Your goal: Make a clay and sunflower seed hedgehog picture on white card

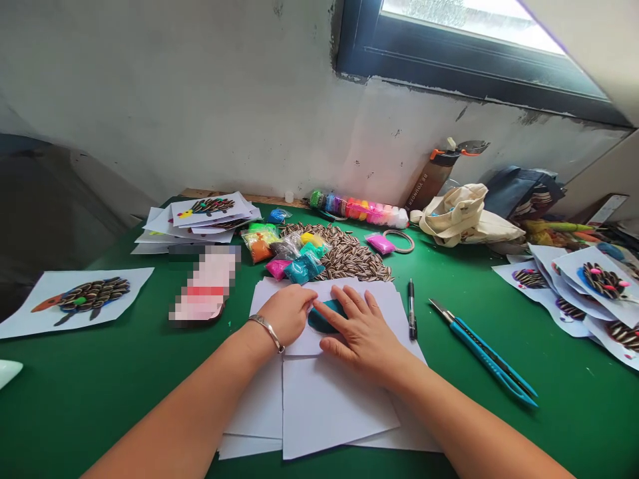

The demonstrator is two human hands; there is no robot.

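A flat, rounded teal patch of what looks like modelling clay (322,322) lies on a white paper sheet (299,344), partly covered by my fingers. My left hand (282,316), with a silver bracelet at the wrist, is closed at the patch's left edge; its thumb and forefinger are pressed together, and whatever is between them is hidden. Spread flat over the right side of the patch and the paper is my right hand (364,336), its fingers apart. More white sheets (334,409) are stacked underneath and toward me.
Behind the paper are bags of coloured clay (299,266) and a heap of striped sunflower seeds (344,249). A pen (411,309) and a blue utility knife (486,356), blade showing, lie right. Seed pictures (94,296) flank both sides. A bottle (432,176) stands by the wall.
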